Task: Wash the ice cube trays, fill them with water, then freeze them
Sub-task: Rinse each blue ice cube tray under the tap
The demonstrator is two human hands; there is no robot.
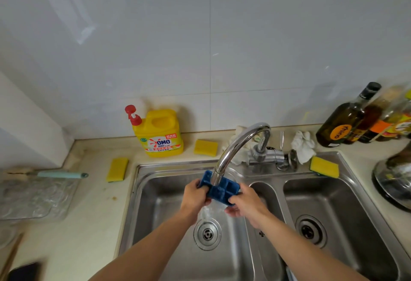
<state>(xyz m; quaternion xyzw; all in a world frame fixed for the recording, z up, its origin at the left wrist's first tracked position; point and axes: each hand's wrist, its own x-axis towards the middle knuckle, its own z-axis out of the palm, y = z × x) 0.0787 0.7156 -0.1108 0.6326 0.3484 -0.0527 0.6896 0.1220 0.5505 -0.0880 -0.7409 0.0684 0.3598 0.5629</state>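
A blue ice cube tray (219,189) is held under the chrome tap (235,147) above the left basin of the steel sink (142,191). Water runs over the tray and spills from its near edge toward the drain (207,233). My left hand (195,196) grips the tray's left end and my right hand (244,203) grips its right end. The tap spout hides part of the tray's middle.
A yellow detergent jug (161,134) stands behind the sink, with yellow sponges (117,169) (205,147) (324,167) around it. A clear tray (35,196) and a teal-handled tool (60,174) lie on the left counter. Bottles (347,122) and a pot lid (395,178) stand at right, and a phone (24,271) lies at bottom left.
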